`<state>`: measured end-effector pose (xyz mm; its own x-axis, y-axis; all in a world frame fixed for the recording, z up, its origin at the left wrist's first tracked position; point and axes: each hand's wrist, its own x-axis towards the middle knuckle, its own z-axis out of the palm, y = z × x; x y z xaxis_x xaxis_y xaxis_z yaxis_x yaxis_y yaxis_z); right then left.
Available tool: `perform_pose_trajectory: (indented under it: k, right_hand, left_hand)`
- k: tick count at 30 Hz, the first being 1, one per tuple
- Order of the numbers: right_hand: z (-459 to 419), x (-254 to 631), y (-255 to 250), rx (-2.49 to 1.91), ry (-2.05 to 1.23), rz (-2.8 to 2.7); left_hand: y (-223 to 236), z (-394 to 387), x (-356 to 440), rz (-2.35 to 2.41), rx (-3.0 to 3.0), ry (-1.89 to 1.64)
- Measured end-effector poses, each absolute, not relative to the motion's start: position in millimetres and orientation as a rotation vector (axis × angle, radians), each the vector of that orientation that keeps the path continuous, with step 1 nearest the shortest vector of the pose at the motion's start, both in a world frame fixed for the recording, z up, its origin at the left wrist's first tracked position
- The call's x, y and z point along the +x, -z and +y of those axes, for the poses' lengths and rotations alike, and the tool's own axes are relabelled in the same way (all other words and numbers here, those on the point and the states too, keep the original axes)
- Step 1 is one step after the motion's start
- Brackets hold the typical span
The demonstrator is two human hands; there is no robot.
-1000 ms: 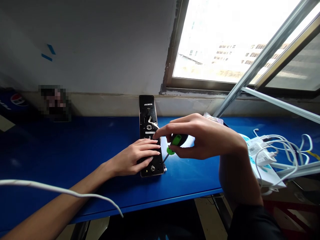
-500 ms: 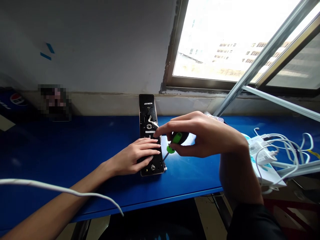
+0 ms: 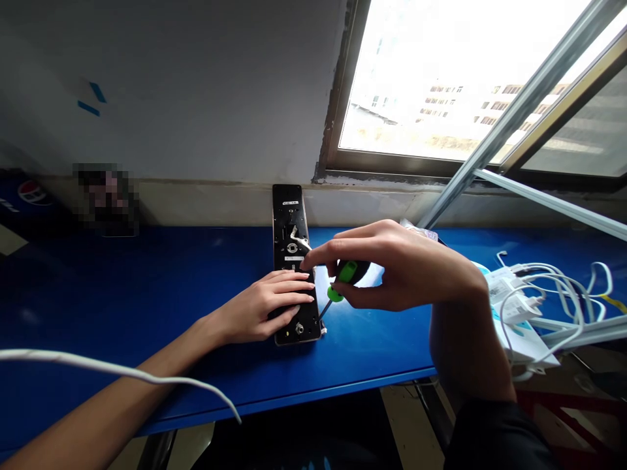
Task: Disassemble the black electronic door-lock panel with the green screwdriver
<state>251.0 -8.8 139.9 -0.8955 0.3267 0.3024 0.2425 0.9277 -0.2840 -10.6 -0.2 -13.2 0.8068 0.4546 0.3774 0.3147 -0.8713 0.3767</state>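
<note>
Nearest, a thick white cable [image 3: 117, 371] crosses in front of the person's left forearm. Beyond it, the left hand [image 3: 274, 303] lies flat, fingers extended close together, across a long, narrow, black rectangular panel with metal fittings [image 3: 283, 258]. The panel lies lengthwise on a glossy blue surface [image 3: 171, 281], its far end towards the wall. To its right, the right hand [image 3: 396, 261] pinches the handle of a green-and-black screwdriver [image 3: 347, 273] between thumb and bent fingers, index finger reaching to the panel. The thin shaft slants down to the panel's right edge, near its closer end; whether the tip sits in a screw is too small to tell.

The step in hand looks like screwdriver work at that edge, with the left hand bracing. Turning the tool would call for a seated tip, steady downward pressure and a firm left hand.

Farther right are tangled white cables and adapters [image 3: 509, 294]; behind, a bright metal-framed window [image 3: 406, 117] above the wall's ledge.
</note>
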Motion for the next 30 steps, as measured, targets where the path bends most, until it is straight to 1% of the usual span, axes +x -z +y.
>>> perform_pose_trajectory:
  k: [18,25,30]
  right_hand:
    - [-10.7,250.1,-140.1,-0.376,-0.336,-2.743]
    - [-12.4,255.1,-144.7,-0.408,-0.384,-2.715]
    - [-11.2,262.3,-150.1,-0.481,-0.355,-2.698]
  left_hand:
    - [11.6,-1.8,-10.7,0.595,2.703,-0.679]
    - [13.8,-1.7,-11.3,0.608,2.68,-0.662]
    - [1.6,-6.1,-5.4,0.661,2.658,-0.66]
